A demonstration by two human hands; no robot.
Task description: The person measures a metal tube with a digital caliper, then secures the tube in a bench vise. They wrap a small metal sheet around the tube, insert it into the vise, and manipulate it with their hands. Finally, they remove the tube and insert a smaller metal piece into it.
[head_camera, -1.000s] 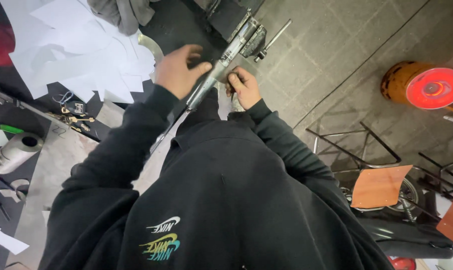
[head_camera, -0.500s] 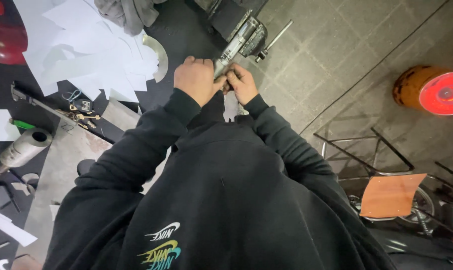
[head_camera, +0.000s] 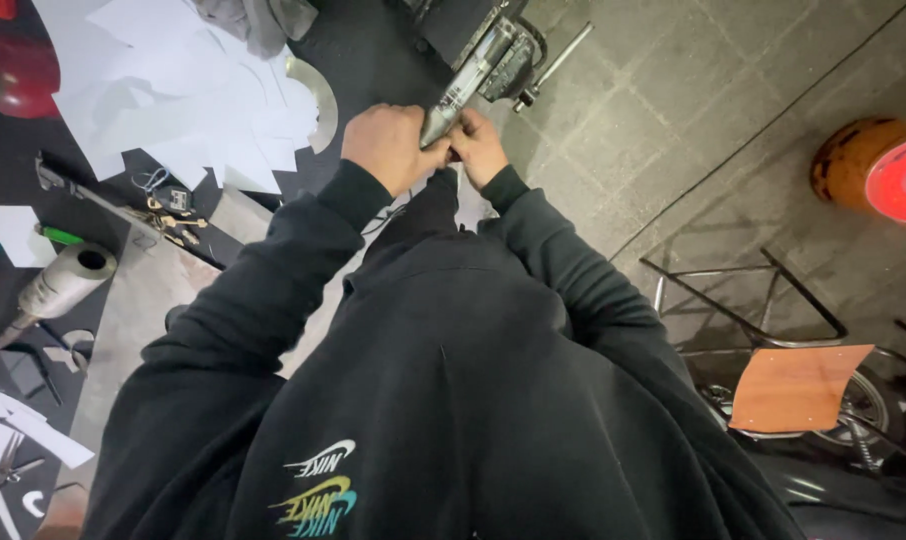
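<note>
Above the tiled floor [head_camera: 733, 120], your hands meet on a metal bar.
Your left hand [head_camera: 388, 148] is curled tight around the near end of the grey bar [head_camera: 460, 90], which runs far-right into a bench vise [head_camera: 508, 55]. Your right hand [head_camera: 481, 148] pinches it just beside. White paper sheets [head_camera: 163, 100] lie left on the tabletop [head_camera: 133, 300].

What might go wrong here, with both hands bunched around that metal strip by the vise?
Fingers may get nicked: the left hand and right hand both grip the narrow metal strip close together, and its edges could be sharp. The strip might also slip, since it runs toward the bench vise at an angle. Loose paper sheets beside the left hand could get swept off.
</note>
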